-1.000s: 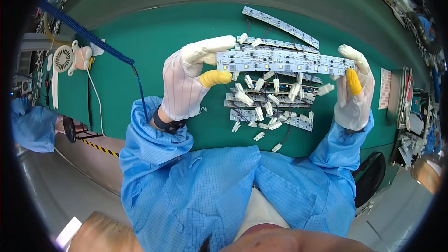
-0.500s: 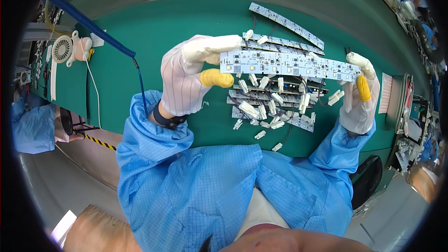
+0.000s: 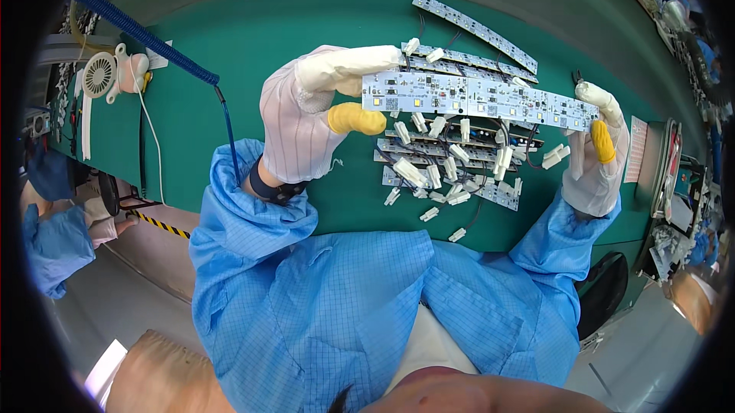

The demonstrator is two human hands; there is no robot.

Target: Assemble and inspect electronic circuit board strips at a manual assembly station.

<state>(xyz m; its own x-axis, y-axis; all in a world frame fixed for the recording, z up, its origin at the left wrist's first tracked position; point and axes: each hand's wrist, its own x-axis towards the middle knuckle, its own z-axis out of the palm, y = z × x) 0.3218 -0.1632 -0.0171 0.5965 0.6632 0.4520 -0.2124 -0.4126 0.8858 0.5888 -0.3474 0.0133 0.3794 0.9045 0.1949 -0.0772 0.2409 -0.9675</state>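
A long white LED circuit board [image 3: 478, 99] is held up level between both hands, its component side showing. My left hand [image 3: 325, 99], in a striped white glove with a yellow cover on the thumb, pinches its left end. Gripping the right end is my right hand [image 3: 597, 141], gloved the same way. Beneath the raised board lie several more LED boards [image 3: 475, 156], partly hidden by it, with white wire connectors [image 3: 459, 197] heaped over them. Another LED board [image 3: 478, 30] rests at the far side of the pile, angled down to the right.
A green mat [image 3: 230, 38] covers the bench. At far left stands a small fan [image 3: 103, 76] with a white cable. A blue coiled cord [image 3: 145, 34] runs down to my left sleeve. Metal trays [image 3: 658, 164] and a white sheet [image 3: 635, 149] are at the right. Another person's blue sleeve [image 3: 57, 248] shows at left.
The view has shifted slightly. Both hands keep their hold on the board, which sits a little higher in the picture. The person at left has moved.
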